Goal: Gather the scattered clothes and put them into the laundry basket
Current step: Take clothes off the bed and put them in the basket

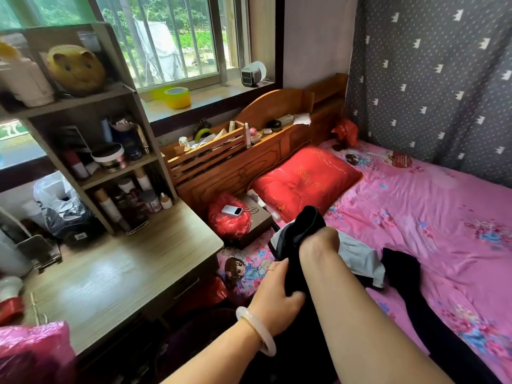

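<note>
Right now both hands are gripping the same black garment above the near edge of the bed. The right hand is bunching the upper part of the dark cloth, with its fingers curled into the fabric and mostly hidden behind it. The left hand, wearing a pale bangle at the wrist, is clutching the lower hanging part, with the thumb wrapping over the front of the cloth. A grey garment is lying just behind the right hand on the pink floral bedsheet, touching the black one. Another long black piece of clothing is trailing across the sheet to the right of the forearm, running toward the lower right corner. A red pillow is resting against the wooden headboard beyond the hands. A red plastic bag with a white power bank on top is sitting between the bed and the wooden desk. Shelves crowded with bottles and jars are standing on the desk's far side, below the window.
</note>
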Demonstrator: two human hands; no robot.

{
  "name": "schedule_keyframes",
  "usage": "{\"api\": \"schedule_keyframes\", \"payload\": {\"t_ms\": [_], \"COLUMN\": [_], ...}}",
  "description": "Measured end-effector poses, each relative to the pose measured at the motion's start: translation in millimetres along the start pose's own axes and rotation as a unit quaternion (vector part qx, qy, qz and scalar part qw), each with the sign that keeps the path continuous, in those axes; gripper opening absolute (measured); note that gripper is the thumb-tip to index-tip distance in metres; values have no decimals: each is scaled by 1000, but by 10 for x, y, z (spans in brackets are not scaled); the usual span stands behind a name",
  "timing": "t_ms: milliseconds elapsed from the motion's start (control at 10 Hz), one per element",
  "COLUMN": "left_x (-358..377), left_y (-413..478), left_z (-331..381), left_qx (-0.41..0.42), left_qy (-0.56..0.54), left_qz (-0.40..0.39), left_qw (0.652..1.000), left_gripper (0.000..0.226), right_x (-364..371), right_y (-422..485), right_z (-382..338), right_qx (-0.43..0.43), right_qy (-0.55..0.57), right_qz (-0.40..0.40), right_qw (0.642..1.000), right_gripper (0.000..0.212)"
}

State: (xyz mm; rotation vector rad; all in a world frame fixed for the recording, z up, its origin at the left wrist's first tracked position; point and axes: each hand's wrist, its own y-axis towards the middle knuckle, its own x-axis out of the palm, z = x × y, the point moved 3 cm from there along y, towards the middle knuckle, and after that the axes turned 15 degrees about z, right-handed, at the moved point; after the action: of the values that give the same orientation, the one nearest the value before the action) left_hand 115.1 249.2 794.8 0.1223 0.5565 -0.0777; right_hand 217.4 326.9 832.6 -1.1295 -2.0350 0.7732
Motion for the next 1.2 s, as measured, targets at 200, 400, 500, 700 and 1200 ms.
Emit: {"api": "schedule_keyframes", "payload": {"t_ms": [200, 400, 500, 700, 1200], "left_x": [109, -368, -583, -868, -1132], "left_y": [98, 358, 450, 509, 501], "left_z": [2, -162, -73, 200, 171], "left_qx": [-87, -115, -75, 44, 54], "left_qy": [-75, 9, 50, 165, 319], "left_qz": [165, 219, 197, 139, 91], "left_qw": [980, 969, 976, 975, 942], "left_gripper": [50, 35, 27, 23, 36], "right_x": [10, -155, -246, -562, -106], "right_y": [-85, 342, 566, 705, -734], "right_z": [146, -84, -91, -341, -363], "right_qx": [80, -33, -52, -313, -569], "right_qy": [110, 79, -20, -370, -503], "right_qz": [-68, 39, -17, 101, -385], "right_qw": [988, 996, 998, 869, 524], "right_gripper": [30, 21, 14, 88, 9]}}
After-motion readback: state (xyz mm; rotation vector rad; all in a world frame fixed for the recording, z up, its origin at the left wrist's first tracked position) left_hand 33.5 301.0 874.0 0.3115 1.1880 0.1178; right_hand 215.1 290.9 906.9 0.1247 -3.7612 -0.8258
